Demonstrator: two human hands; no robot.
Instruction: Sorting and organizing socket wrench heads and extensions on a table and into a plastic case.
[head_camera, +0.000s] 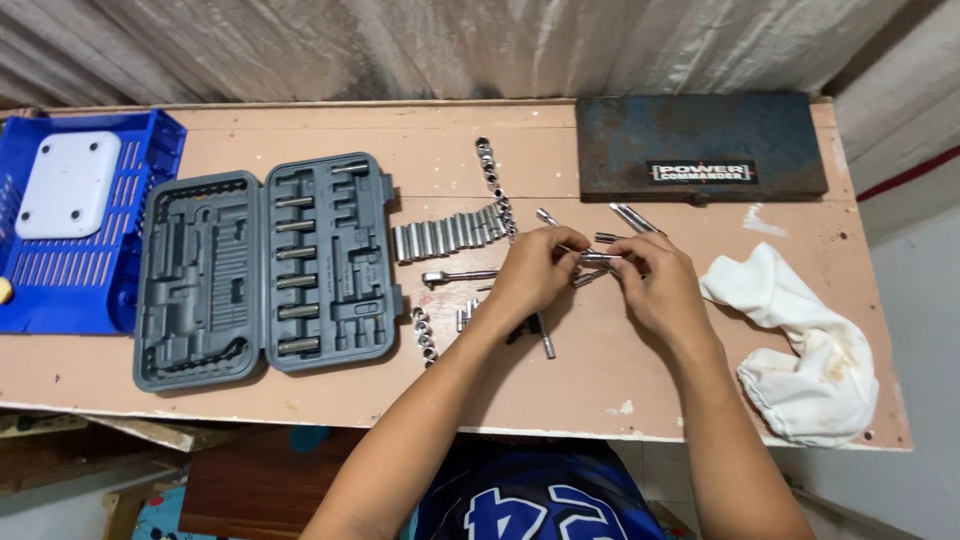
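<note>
- The fingers (568, 246) of the left hand (535, 270) were pinched shut on one end of a small shiny metal bar (598, 258), just above the table.
- The fingers of the right hand (655, 285) were pinched shut on the other end of that same bar, so both hands met in the middle.
- Under the hands lay the long, pale pink wooden table (600, 370) with chipped paint.
- Right below and beside the hands lay more smooth silver bars and a small silver ratchet handle (455, 277).
- A neat row of shiny round metal sockets (450, 236) lay to the left of the hands, and a bumpy string of smaller sockets (492, 175) ran up from it.
- Farther left sat a grey plastic tool case (265, 268), open flat, with a few silver pieces in its slots.
- A blue plastic basket (150, 150) with a white square thing (68, 185) in it stood at the far left.
- A flat, rusty blue metal box (700, 148) lay shut at the back.
- A soft, crumpled white cloth (800, 350) with stains lay to the right of the hands.
</note>
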